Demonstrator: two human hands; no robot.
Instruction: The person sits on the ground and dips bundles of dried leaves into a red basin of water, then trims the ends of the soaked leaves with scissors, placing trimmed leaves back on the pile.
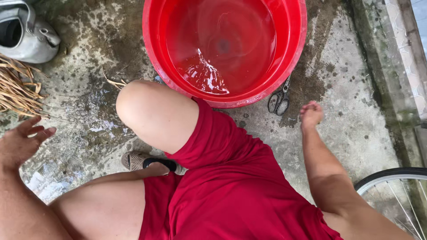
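Note:
A red plastic basin (153,53) stands on the wet concrete ahead of me, partly filled with rippling water (220,49). My left hand (20,142) hovers at the left edge, fingers spread, holding nothing, near a bundle of dry straw (15,89). My right hand (310,114) is lowered to the right of the basin with its fingers curled; nothing shows in it. Scissors (279,100) lie on the ground just left of that hand, against the basin's rim. My bare knee (153,113) and red shorts (231,186) fill the lower middle.
A grey metal kettle (31,35) sits at the top left. A sandal on my foot (147,162) shows under my knee. A bicycle wheel (396,186) enters at the bottom right. A mossy concrete kerb (391,66) runs along the right side.

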